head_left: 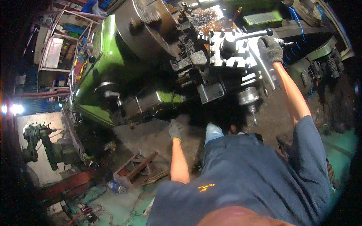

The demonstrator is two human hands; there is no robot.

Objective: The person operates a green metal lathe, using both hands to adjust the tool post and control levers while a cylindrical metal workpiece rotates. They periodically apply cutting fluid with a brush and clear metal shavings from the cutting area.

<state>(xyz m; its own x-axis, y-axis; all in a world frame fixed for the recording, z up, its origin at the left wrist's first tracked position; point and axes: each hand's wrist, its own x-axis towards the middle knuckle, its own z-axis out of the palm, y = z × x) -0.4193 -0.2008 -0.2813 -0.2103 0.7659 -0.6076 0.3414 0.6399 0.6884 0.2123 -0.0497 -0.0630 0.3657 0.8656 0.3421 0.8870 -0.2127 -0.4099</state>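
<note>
A green lathe fills the upper middle, with its large round steel chuck at the top. Right of the chuck is the square tool post, ringed with bolts, with a long clamping lever on top. My right hand, in a dark grey glove, curls at the tool post's right side, just below the lever's black knob. What its fingers grip is hidden. A long flat metal bar lies beside that hand. My left hand, in a lighter grey glove, hangs low in front of the lathe, apart from it and smeared by motion.
Below the tool post juts a round handwheel with a crank handle. Metal chips lie behind the tool post, near a green tray. A rusty metal frame and a can are on the floor at lower left.
</note>
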